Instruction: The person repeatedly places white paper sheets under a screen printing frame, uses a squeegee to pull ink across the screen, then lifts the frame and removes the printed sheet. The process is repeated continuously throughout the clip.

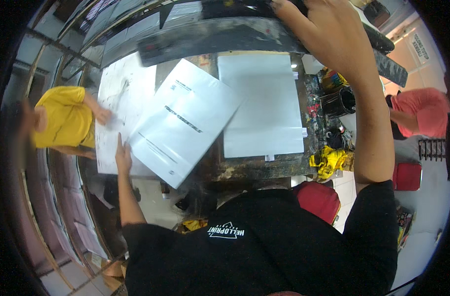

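My left hand is closed on the lower left edge of a glossy white printed sheet, which may be a flat plastic bag. The sheet is tilted over the worktable and bears dark lines of print. To its right, a blank white sheet lies flat on the stained table. High at the right, my right hand is at a dark, ink-stained frame raised across the table's far side. It appears to grip the frame, with the thumb stretched along it; the other fingers are partly cut off by the picture's upper edge.
A person in a yellow shirt reaches toward a white board on the left. Black tubs and a yellow cloth crowd the table's right edge. A person in pink and a red chair are farther right.
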A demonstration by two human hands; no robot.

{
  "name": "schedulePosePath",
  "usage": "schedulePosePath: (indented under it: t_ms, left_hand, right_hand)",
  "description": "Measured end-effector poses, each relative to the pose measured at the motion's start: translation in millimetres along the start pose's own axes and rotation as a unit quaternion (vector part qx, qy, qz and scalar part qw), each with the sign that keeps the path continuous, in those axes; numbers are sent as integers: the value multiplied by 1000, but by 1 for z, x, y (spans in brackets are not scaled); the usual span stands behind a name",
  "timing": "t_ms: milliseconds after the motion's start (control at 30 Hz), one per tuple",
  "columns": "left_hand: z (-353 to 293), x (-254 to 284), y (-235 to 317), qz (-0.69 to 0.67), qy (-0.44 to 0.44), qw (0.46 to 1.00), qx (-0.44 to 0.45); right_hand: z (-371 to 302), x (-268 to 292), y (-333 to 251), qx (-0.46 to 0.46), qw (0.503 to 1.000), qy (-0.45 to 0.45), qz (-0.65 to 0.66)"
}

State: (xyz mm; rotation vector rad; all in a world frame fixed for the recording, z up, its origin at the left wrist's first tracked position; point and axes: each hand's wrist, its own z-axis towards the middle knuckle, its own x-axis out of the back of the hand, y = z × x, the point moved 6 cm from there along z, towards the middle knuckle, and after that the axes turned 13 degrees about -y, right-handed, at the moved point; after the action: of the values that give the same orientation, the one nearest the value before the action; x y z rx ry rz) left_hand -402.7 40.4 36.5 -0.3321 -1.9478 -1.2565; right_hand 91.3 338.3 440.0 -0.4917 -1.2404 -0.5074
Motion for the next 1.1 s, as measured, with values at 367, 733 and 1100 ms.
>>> schedulePosePath:
  t_ms: [367, 733, 1100]
  left_hand:
    - [-130, -145, 327, -658, -283, 591, -371]
    - [-156, -330, 183, -700, -251, 626, 234]
    - [-163, -320, 193, -646, -191, 668, 317]
  right_hand:
    - [-96, -127, -12, 3, 994, -97, -46]
    - [-270, -385, -33, -18, 963, -241, 119]
    - [17, -464, 130, 2, 991, -122, 48]
